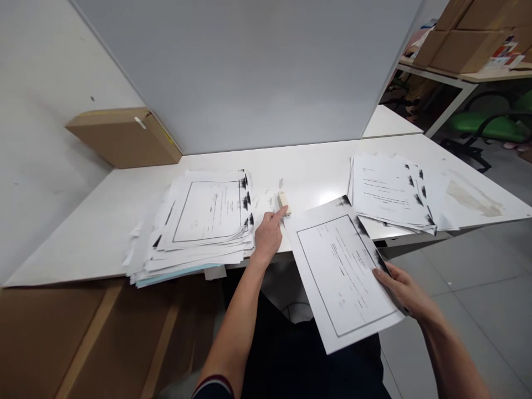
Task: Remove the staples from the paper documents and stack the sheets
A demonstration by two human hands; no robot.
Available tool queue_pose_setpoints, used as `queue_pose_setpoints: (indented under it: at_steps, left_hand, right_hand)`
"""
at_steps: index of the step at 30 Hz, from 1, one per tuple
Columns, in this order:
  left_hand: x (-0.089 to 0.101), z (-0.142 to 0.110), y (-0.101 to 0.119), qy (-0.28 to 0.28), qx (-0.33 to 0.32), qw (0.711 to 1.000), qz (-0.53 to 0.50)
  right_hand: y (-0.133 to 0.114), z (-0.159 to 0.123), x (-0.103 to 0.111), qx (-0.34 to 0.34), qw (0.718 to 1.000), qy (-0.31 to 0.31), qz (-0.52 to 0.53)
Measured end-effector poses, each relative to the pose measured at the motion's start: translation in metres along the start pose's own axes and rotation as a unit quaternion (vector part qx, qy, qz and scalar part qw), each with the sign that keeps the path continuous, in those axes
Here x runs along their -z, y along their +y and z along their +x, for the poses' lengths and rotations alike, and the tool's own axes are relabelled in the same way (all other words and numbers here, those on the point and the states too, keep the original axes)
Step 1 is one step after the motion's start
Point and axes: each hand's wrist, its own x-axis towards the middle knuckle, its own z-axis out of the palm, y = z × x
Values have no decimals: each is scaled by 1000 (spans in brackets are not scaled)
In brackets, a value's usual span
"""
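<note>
A small cream-coloured block (284, 200), possibly a small stapler, is on the white desk between two piles of paper. My left hand (269, 235) is at its near end, index finger stretched onto it and the other fingers curled; the underside of the grip is hidden. My right hand (401, 288) pinches the right edge of a sheet of paper (328, 271), thumb on top. Printed with a black frame and lines of text, the sheet has dark smudges along one edge. It tilts out over the desk's front edge, its upper left corner close to the cream block.
To the left lies a thick pile of printed sheets (208, 216), slightly fanned. A second paper pile (393, 191) is on the right. Behind the desk (307, 174) rises a grey panel (257, 72). A cardboard box (124, 138) leans at the back left.
</note>
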Motion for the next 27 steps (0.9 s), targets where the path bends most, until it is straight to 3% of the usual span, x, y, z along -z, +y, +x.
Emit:
queue_pose_setpoints:
  at_steps: [10,21,27]
  left_hand:
    - [1,-1,0,-12,-1,1000,14]
    - [-6,1,-1,3,-3,999,38]
    - [-6,0,-2,6,-14,998,53]
  right_hand:
    - [-6,2,1,6,1000,-10,-11]
    - [-8,6,-6,10,1000,17,10]
    - [-9,5,2,24,999,35,10]
